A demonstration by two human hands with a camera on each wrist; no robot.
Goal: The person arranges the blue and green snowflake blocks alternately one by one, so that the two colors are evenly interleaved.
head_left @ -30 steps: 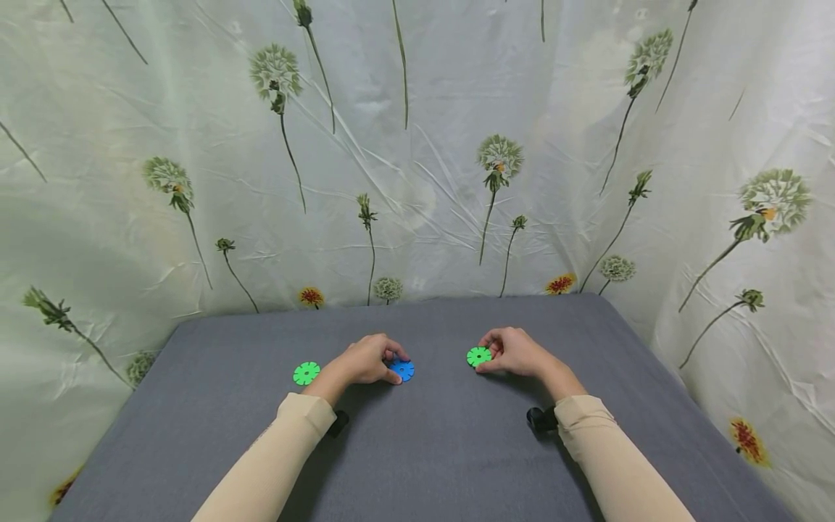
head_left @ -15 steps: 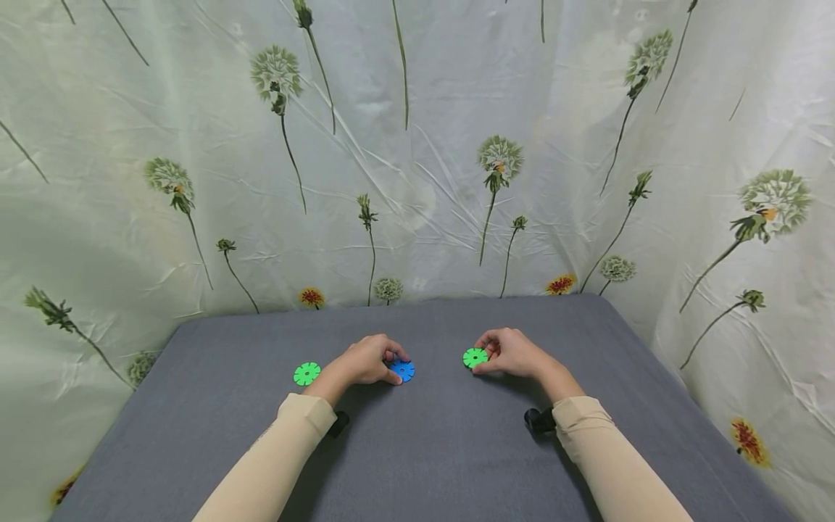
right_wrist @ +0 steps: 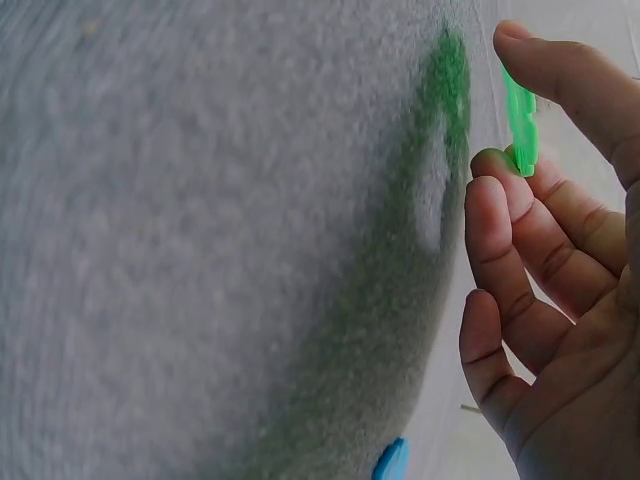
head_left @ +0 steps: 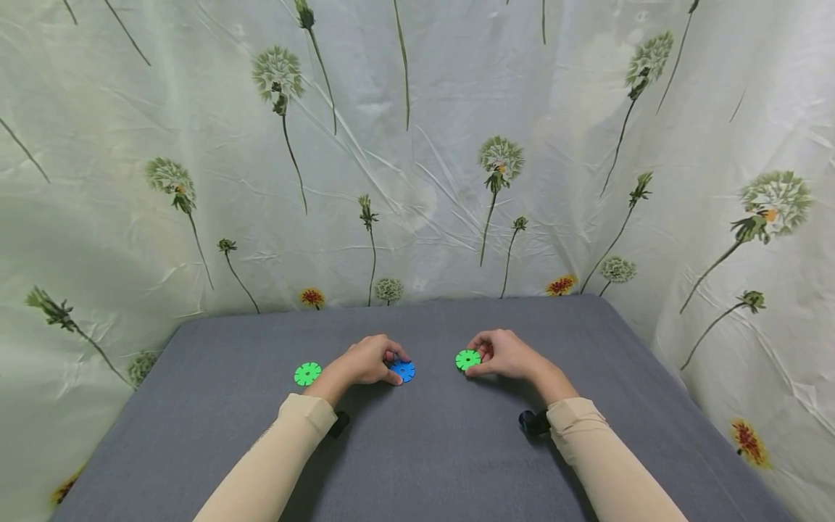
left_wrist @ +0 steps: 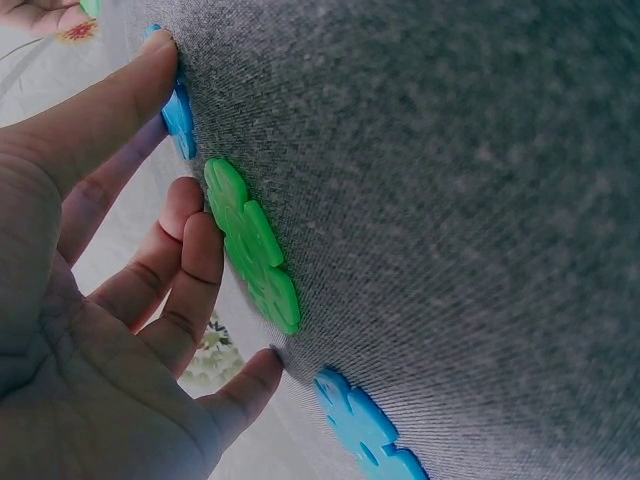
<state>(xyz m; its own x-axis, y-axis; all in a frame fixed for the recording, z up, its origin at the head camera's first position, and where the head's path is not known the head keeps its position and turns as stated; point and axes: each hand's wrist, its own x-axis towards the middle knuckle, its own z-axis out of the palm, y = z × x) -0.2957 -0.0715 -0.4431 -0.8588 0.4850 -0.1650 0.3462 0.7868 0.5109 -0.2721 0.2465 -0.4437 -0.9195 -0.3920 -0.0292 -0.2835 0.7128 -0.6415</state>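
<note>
My left hand (head_left: 372, 360) pinches a blue interlocking disc (head_left: 402, 371), thin and notched round its rim, close over the cloth between thumb and index finger. To the right, my right hand (head_left: 512, 355) grips a green interlocking disc (head_left: 467, 360) by its edge. In the right wrist view that disc (right_wrist: 522, 125) appears nearly edge-on, raised off the cloth, with a green tint below it. Another green disc (left_wrist: 252, 245) lies on the cloth beside my left fingers. Closer to the left wrist camera is a second blue disc (left_wrist: 368, 428), hidden in the head view.
Grey cloth (head_left: 430, 449) covers the table. Left of my left wrist, a green disc (head_left: 307, 374) lies flat. Part of a blue piece (right_wrist: 392, 460) shows low in the right wrist view. A dandelion-print curtain (head_left: 430, 145) hangs behind the table's far edge.
My right hand has moved a little left with the green disc, narrowing the gap to the blue one. The left hand has stayed in place.
</note>
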